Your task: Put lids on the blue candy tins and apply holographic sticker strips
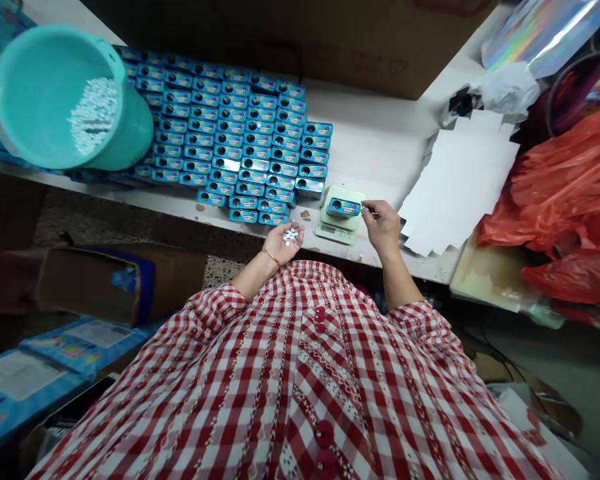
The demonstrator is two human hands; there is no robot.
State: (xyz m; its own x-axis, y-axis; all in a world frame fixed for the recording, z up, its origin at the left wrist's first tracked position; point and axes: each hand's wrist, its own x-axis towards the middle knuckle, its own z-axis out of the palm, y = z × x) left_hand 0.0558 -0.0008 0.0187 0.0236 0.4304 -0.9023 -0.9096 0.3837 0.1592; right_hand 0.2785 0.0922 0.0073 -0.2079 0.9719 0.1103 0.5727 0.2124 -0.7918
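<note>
My left hand (285, 241) lies palm up at the table's front edge, cupped round several small white pellets (291, 235). My right hand (380, 223) is closed in a pinch beside a small blue box (343, 207) that stands on a pale green scale (339, 217); what the fingertips pinch is too small to name. Left of the scale, rows of the same blue boxes (240, 133) cover the table.
A teal bucket (55, 100) holding white pellets stands at the far left of the white table (375, 143). White cardboard sheets (455, 183) lie to the right, red plastic bags (570, 193) beyond them. A big brown carton (330, 40) stands at the back. Cardboard boxes (95, 280) sit on the floor.
</note>
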